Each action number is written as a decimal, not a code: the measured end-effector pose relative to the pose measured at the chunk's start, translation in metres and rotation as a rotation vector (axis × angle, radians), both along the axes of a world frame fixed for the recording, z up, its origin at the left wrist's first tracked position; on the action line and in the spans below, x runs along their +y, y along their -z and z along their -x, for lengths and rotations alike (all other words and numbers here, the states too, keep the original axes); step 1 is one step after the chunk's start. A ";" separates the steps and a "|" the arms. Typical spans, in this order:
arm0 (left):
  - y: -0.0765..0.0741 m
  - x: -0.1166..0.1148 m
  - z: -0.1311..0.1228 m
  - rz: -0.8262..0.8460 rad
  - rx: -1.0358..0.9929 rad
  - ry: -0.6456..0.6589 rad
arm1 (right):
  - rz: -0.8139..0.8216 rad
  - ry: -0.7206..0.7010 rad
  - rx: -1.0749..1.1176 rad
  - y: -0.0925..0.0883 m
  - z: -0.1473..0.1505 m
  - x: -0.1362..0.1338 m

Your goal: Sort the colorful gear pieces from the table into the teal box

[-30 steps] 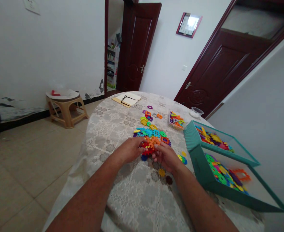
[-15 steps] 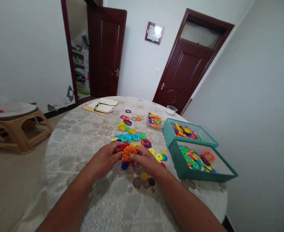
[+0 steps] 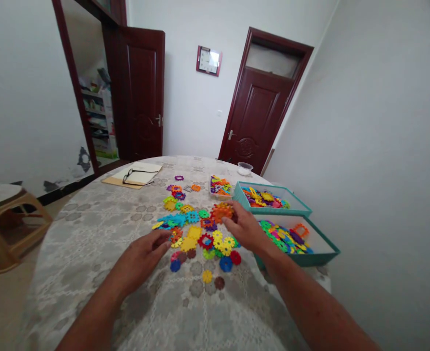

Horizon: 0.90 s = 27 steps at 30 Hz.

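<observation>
My right hand [image 3: 242, 225] pinches an orange joined cluster of plastic building pieces [image 3: 221, 212], raised over the right side of the scattered pieces. My left hand [image 3: 145, 251] lies at the left of the pile, fingers stretched and slightly apart, its tips beside a small orange piece [image 3: 176, 235]. Between the hands are yellow square pieces [image 3: 193, 233] and a red gear-shaped piece [image 3: 205, 241]. Yellow flower-shaped pieces [image 3: 225, 245] sit just below my right hand. Light-blue pieces [image 3: 174, 219] lie beyond my left fingertips.
Two teal-edged box halves [image 3: 288, 261] full of colourful pieces stand at the right. A small clear tray [image 3: 220, 195] of pieces and a clear bowl [image 3: 244, 168] are farther back. Glasses [image 3: 129, 175] rest on an open notebook [image 3: 145, 170] at the far left of the patterned tablecloth [image 3: 101, 214].
The orange cluster, between both hands before, has moved right and away in my right hand. My left hand has come off it. The camera view has turned slightly right.
</observation>
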<state>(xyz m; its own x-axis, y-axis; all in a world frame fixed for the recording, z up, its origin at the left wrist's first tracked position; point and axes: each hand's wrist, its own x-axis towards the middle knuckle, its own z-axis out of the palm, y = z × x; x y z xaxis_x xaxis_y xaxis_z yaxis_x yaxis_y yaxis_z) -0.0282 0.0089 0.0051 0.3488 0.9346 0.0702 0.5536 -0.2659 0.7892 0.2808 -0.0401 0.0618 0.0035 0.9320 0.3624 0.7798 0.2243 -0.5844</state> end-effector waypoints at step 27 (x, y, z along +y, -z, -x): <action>0.030 0.020 -0.009 -0.230 0.473 -0.101 | 0.311 0.743 -0.589 -0.004 -0.228 0.080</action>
<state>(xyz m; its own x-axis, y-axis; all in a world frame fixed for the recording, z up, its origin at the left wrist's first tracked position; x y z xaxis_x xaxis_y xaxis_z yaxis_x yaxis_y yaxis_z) -0.0191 0.0292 -0.0248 0.3007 0.9442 0.1341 0.8666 -0.3292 0.3749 0.5084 0.0400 0.0653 0.5229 0.8196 0.2342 0.8443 -0.5359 -0.0096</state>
